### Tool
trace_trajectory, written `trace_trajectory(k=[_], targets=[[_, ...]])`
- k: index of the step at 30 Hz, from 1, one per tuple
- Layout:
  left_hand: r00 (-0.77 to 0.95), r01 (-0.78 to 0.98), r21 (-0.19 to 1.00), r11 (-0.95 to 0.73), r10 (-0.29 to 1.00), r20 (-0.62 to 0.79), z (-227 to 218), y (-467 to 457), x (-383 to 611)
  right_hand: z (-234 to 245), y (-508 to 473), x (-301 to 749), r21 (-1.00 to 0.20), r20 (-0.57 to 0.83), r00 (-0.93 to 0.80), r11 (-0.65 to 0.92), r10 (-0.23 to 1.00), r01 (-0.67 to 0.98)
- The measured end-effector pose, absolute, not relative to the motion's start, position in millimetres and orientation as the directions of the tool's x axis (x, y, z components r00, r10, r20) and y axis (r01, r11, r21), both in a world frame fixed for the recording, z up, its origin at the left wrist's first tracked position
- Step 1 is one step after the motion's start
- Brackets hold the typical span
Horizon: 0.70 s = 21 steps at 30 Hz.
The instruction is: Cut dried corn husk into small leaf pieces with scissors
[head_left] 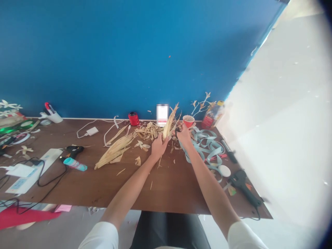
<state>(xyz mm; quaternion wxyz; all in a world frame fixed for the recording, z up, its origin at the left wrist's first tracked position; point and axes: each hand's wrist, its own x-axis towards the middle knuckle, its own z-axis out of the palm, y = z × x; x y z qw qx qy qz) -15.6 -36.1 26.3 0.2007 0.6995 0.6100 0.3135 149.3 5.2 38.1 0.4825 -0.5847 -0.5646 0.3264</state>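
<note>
My left hand (pixel 158 145) is closed round the base of a dry corn husk (pixel 169 123) that stands up and leans to the right over the brown table (pixel 166 186). My right hand (pixel 183 134) is closed on small black-handled scissors (pixel 176 130), held right beside the husk. A heap of loose husk strips (pixel 116 148) and cut scraps lies on the table just left of my hands.
A red cup (pixel 188 121), a bottle (pixel 211 117) and light-blue ribbon loops (pixel 207 145) lie to the right. Two black glue guns (pixel 245 188) (pixel 74 150), a teal tube (pixel 75 164), a white charger (pixel 92 131), cables and papers are on the table. A blue wall stands behind.
</note>
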Motion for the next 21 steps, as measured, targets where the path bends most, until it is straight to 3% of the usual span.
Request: trace_trajectory(k=[5,12,16,21], targets=[[-0.018,0.523,0.828,-0.201,0.969,0.247,22.5,-33.0,-22.9,44.0,4.5,146.5,-0.947,0.186,0.089,0.155,0.978,0.281],[-0.109,0.375,0.901,-0.219,0.955,0.277,18.9,-32.1,-27.3,48.7,1.6,150.2,-0.893,0.241,0.030,0.210,0.970,0.399],[-0.144,0.249,0.953,-0.173,0.966,0.213,20.2,-30.2,-27.8,54.2,1.0,157.0,-0.902,0.290,-0.019,0.280,0.957,0.328],[-0.126,-0.051,0.992,-0.118,0.986,0.110,17.8,-22.7,-26.4,61.0,-0.5,176.8,-0.900,0.255,-0.191,0.306,0.948,0.312]])
